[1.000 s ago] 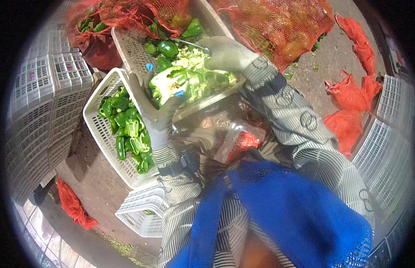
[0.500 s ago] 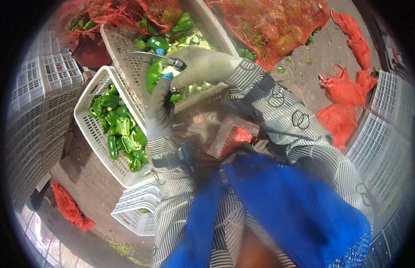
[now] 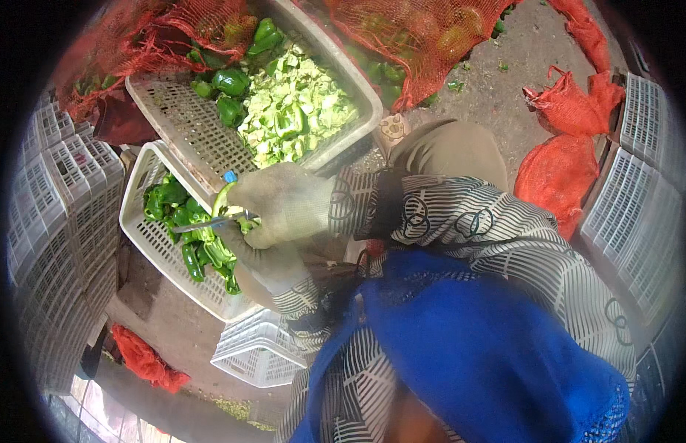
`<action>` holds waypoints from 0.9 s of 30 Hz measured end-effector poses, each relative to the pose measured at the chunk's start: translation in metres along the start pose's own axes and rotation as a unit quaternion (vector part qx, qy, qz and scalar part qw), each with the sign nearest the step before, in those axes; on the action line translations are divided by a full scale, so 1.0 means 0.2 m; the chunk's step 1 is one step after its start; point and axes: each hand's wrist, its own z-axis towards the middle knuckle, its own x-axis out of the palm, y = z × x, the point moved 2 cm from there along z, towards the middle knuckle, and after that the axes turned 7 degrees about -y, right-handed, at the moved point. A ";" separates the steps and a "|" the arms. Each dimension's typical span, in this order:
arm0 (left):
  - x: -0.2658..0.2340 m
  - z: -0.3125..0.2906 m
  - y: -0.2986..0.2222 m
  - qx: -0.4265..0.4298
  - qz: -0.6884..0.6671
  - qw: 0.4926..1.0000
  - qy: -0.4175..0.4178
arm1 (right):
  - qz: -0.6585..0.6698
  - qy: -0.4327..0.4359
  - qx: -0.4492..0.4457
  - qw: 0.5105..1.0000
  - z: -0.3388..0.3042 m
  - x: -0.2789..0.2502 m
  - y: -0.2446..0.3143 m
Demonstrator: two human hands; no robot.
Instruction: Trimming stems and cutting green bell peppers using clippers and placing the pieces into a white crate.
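Both my hands wear pale gloves and meet over the near crate. My right hand point(image 3: 284, 203) is closed on a knife point(image 3: 199, 224), its blade pointing left. A cut green pepper piece point(image 3: 222, 199) shows between my hands, just above the blade. Under the right hand, my left hand point(image 3: 258, 262) looks closed around the pepper, though its fingers are partly hidden and blurred. Below the blade, cut green peppers point(image 3: 210, 247) lie in the white crate point(image 3: 147, 247).
A larger crate point(image 3: 365, 122) beyond holds pale pepper cores point(image 3: 298, 107) and whole green peppers point(image 3: 231, 83). Red net sacks point(image 3: 424, 44) bulge at the far side. Stacked crates stand left point(image 3: 84, 177) and right point(image 3: 627, 192). Red bags point(image 3: 557, 177) lie on the floor.
Both hands have come nearer, from over the far crate to above the near crate of cut peppers. The knife moved along in the right hand. The pale cores are now uncovered.
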 end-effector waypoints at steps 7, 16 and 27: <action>0.00 0.06 0.10 -0.114 -0.038 0.991 0.056 | -0.033 0.013 0.060 0.998 0.02 -0.05 0.02; 0.10 0.02 0.26 -0.040 0.270 0.959 0.076 | -0.109 -0.040 -0.007 0.993 0.00 -0.10 0.03; 0.10 0.14 -0.01 0.003 -0.066 0.998 -0.013 | 0.376 -0.020 0.194 0.906 -0.06 -0.23 0.06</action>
